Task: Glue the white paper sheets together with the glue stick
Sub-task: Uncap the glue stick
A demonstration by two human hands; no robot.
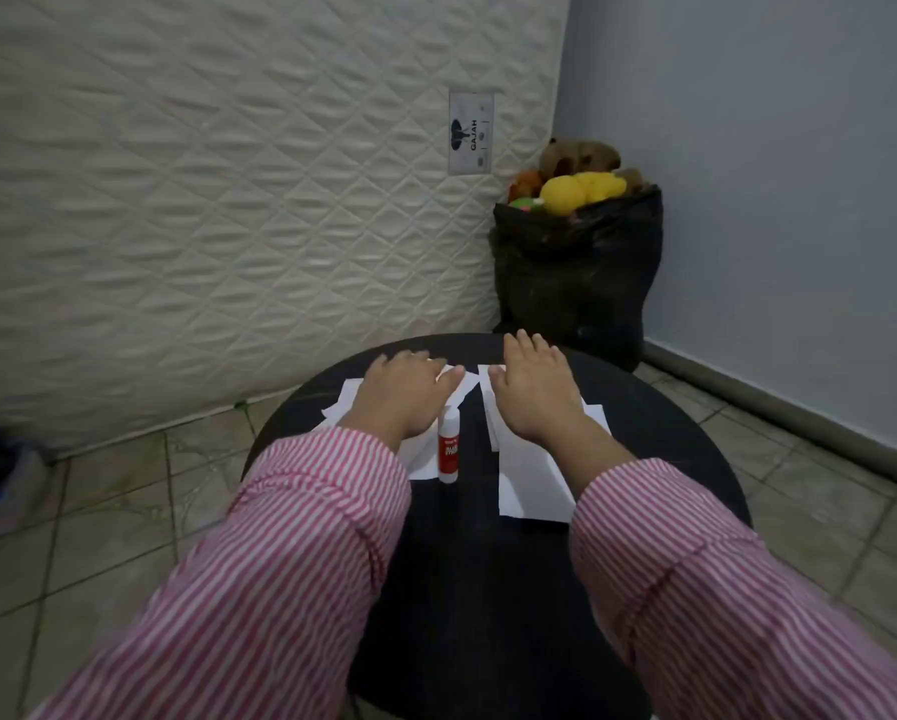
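Observation:
Two white paper sheets lie on a round black table (pixel 659 439). My left hand (pixel 402 394) rests flat, palm down, on the left paper sheet (pixel 420 459). My right hand (pixel 532 392) lies flat on the right paper sheet (pixel 532 485), fingers spread. Between the two sheets lies a glue stick (pixel 448 444), white with a red label and its cap on, close beside my left wrist. Neither hand grips anything. Both arms wear red and white striped sleeves.
A quilted white mattress (pixel 202 210) leans upright behind the table. A black bag (pixel 576 272) with soft toys stands in the corner at the far right. Tiled floor surrounds the table, and a blue wall runs along the right.

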